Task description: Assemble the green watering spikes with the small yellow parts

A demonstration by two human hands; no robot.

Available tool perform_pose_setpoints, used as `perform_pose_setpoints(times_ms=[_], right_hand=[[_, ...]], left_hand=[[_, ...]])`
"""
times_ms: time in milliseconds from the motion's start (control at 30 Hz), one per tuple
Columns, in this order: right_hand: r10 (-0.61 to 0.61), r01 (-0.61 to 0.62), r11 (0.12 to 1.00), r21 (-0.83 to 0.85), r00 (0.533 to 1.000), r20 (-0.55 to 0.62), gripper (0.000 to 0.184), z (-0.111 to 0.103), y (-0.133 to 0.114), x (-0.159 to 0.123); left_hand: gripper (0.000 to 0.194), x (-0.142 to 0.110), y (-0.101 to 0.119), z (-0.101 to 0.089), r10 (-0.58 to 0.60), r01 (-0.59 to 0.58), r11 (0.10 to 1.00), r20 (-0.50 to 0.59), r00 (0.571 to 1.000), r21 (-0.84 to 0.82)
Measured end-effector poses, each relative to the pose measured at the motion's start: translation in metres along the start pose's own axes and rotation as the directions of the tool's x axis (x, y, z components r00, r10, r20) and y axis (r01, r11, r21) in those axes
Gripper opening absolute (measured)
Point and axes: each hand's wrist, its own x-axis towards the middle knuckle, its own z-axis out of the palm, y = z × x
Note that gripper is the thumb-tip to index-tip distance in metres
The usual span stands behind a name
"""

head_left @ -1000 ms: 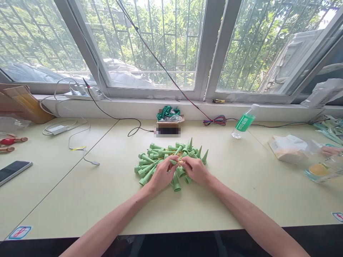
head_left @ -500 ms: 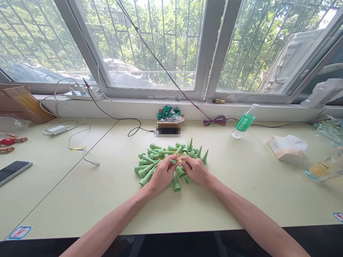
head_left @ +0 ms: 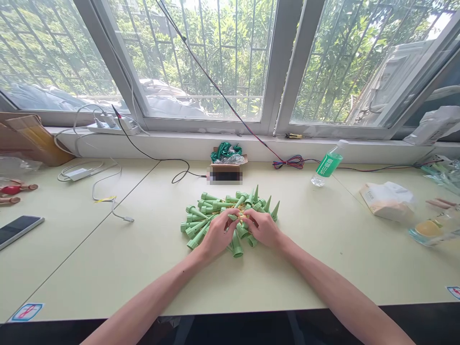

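Note:
A heap of several green plastic cone spikes (head_left: 206,213) lies on the pale table (head_left: 118,261), with small yellow pieces among them. Both my hands rest on the near side of the heap. My left hand (head_left: 218,234) has its fingers curled and pinched around a green spike at the heap's middle. My right hand (head_left: 263,227) faces it, fingers pinched close to the same spot on a small part I cannot make out. The fingertips of the two hands nearly touch.
A small cardboard box (head_left: 226,171) with green stuff stands behind the heap. A green-labelled bottle (head_left: 327,165) leans at the right, near a tissue pack (head_left: 386,200) and a clear container (head_left: 433,229). Cables (head_left: 100,189), a phone (head_left: 17,229) and a brown carton (head_left: 30,139) lie left.
My hands stay on the heap with only slight finger movement. At the far right edge another person's hand and the bags there have shifted.

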Motion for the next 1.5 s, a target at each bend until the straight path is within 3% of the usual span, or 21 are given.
perform_pose_setpoints(times_ms=[100, 833, 1067, 1300, 1500], right_hand=[[0.006, -0.006, 1.000, -0.002, 1.000, 0.001, 0.030, -0.0012, -0.0008, 0.0012], [-0.003, 0.003, 1.000, -0.003, 1.000, 0.001, 0.023, 0.0016, 0.0012, -0.0013], [-0.009, 0.009, 1.000, -0.021, 1.000, 0.004, 0.031, 0.0016, 0.0041, -0.0002], [-0.004, 0.004, 1.000, -0.003, 1.000, 0.001, 0.021, 0.0024, 0.0030, -0.0017], [-0.020, 0.020, 0.999, -0.034, 1.000, -0.009, 0.024, 0.0025, 0.0042, -0.0011]], left_hand=[[0.014, -0.0004, 0.0004, -0.0001, 0.002, -0.003, 1.000, 0.004, 1.000, 0.007], [0.018, 0.0003, 0.0000, -0.0003, 0.051, -0.051, 0.998, -0.011, 0.999, 0.027], [0.014, 0.0012, 0.0015, -0.0016, 0.085, -0.085, 0.996, 0.001, 0.996, 0.020], [0.015, 0.0032, 0.0047, -0.0025, 0.088, -0.087, 0.996, -0.023, 0.996, 0.007], [0.014, 0.0029, 0.0028, -0.0021, 0.099, -0.099, 0.995, -0.004, 0.995, 0.004]])
